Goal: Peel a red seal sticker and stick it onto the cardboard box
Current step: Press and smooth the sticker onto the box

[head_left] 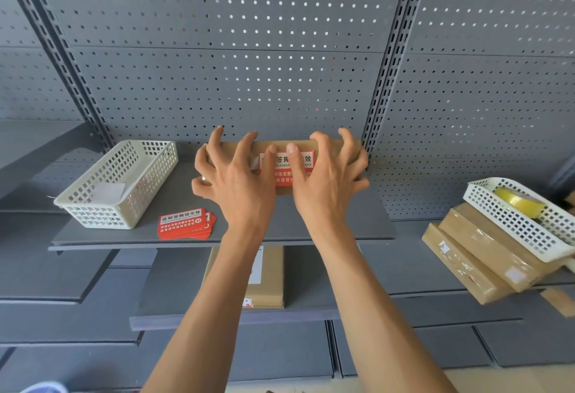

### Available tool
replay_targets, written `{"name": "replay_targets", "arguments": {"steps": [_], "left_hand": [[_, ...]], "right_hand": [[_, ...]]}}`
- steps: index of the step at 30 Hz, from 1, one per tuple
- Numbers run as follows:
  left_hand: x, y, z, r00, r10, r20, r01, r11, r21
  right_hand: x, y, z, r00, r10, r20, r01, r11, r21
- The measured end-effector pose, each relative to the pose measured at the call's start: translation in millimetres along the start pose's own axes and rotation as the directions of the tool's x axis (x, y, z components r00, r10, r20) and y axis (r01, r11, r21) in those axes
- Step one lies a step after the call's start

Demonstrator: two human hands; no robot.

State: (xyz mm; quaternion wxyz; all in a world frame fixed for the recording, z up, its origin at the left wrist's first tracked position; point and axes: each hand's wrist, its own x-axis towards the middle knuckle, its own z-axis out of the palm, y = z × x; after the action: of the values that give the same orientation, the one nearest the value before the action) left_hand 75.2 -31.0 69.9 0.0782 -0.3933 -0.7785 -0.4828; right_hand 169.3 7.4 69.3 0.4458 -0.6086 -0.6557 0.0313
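A brown cardboard box lies on the grey shelf against the pegboard. A red seal sticker with white text sits on its top face. My left hand and my right hand rest on the box with fingers spread, both index fingertips pressing down on the sticker. Outer fingers curl over the box's left and right ends. Most of the box and part of the sticker are hidden by my hands. A stack of red seal stickers lies near the shelf's front edge, to the left of my left wrist.
A white plastic basket holding white backing paper stands left on the shelf. Another cardboard box lies on the shelf below. At right, taped boxes sit under a white basket with a yellow tape roll.
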Motion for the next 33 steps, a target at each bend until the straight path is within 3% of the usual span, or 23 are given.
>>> {"name": "replay_targets", "arguments": {"steps": [33], "left_hand": [[-0.8, -3.6, -9.7, 1.0, 0.002, 0.03, 0.001, 0.996, -0.084]], "right_hand": [[-1.3, 8.1, -6.3, 1.0, 0.023, 0.015, -0.024, 0.991, 0.131]]}}
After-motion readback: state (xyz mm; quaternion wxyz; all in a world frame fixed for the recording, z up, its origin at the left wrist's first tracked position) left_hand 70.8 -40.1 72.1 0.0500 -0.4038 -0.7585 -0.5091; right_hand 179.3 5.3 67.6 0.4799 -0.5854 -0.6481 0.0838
